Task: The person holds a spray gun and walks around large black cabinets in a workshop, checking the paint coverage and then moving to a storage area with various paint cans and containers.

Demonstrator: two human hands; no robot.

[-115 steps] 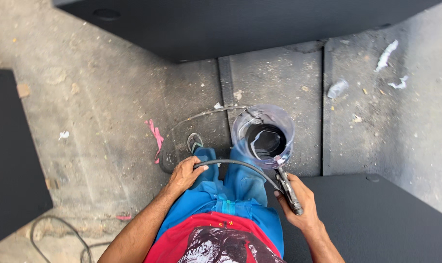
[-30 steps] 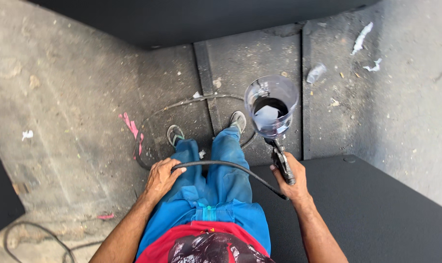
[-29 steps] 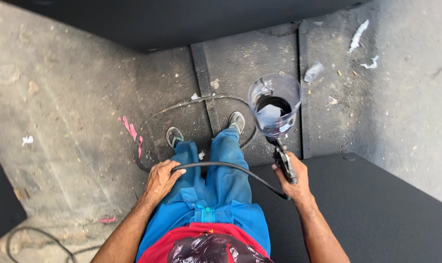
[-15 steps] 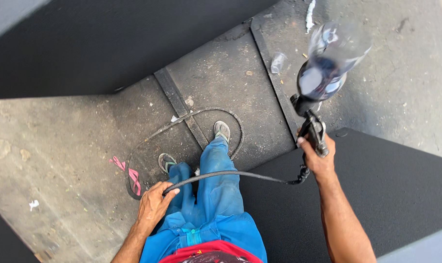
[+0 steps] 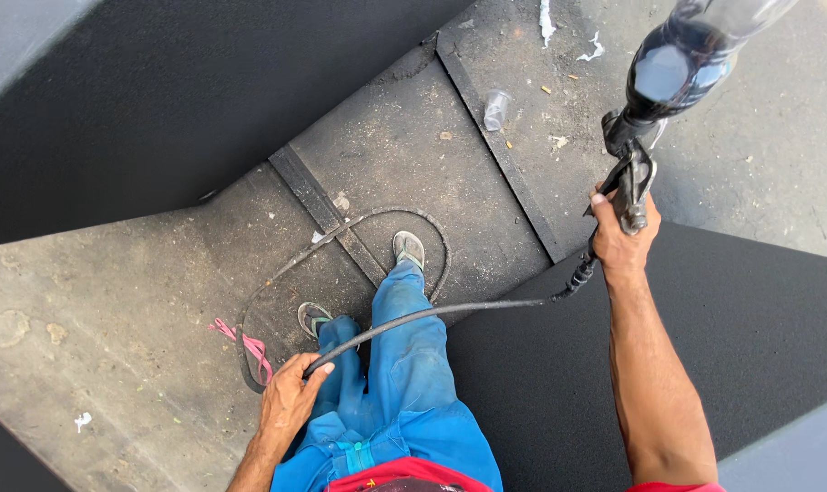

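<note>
Dusty concrete floor (image 5: 113, 301) is lying between dark panels (image 5: 158, 100). From the head camera, the right hand (image 5: 621, 239) is squeezing the spray gun (image 5: 634, 178) up high; its cup (image 5: 682, 55) should probably be staying upright. The left hand (image 5: 288, 405) is gripping the hose (image 5: 432, 314) beside the legs, keeping it clear.

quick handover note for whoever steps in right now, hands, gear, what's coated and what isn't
Right hand: closed round the spray gun grip, arm stretched forward, its cup holding dark paint.
Left hand: holds the black hose low beside the left leg; the hose runs across to the gun's base and also loops on the floor round both feet.
Black panel lies at right under the arm; a larger dark panel lies upper left. Both look coated black.
Whether spray is coming out cannot be told.
</note>
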